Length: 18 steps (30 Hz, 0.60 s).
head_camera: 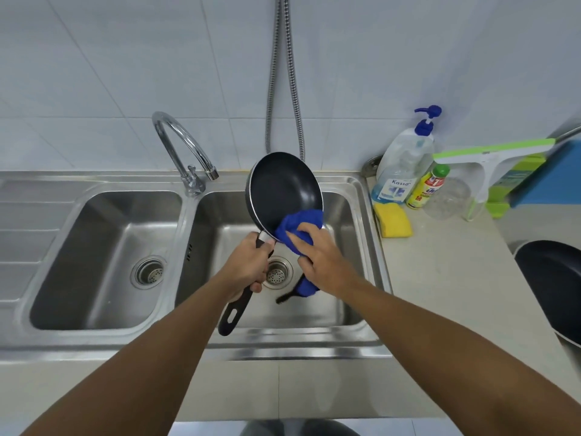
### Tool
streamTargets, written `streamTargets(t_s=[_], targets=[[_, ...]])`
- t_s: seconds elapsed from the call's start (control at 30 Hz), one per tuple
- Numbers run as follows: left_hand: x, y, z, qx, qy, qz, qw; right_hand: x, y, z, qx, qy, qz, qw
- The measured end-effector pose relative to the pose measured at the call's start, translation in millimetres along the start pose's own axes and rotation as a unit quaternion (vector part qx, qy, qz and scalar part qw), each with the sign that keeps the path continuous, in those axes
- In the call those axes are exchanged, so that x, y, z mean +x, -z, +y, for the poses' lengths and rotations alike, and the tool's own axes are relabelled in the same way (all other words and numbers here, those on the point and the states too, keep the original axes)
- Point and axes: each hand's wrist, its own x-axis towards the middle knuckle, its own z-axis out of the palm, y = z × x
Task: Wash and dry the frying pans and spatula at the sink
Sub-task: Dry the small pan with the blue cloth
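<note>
Above the right basin of the sink (352, 190), a black pan (284, 190) is held tilted, its handle clamped in the left grip (248, 265); a blue cloth (300, 229) is pressed to its rim by the right grip (320, 256).

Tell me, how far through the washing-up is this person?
Probably past halfway. One frying pan already lies on the counter at the right, apparently finished. In hand: the left hand grips the handle of a second pan over the right basin while the right hand wipes its rim with a blue cloth, so drying is underway. A dark handle under the cloth could be the spatula; I cannot tell.
</note>
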Motion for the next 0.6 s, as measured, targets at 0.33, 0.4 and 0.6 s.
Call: streamTargets(t_s=[0.33,0.4,0.6], targets=[[-15.3,-15.3,-25.4,0.128,0.004,-0.093,0.987,62.5,29.2,40.6,-0.101,-0.044,0.029,0.994],[-15.1,-18.7,-20.1,0.125,-0.006,-0.094,0.988,63.4,23.2,18.0,-0.038,0.012,0.067,0.997],[-9.8,-1.5,-24.5,0.082,0.002,-0.056,0.995,29.4,14.8,-5.9,0.065,0.087,-0.093,0.990]])
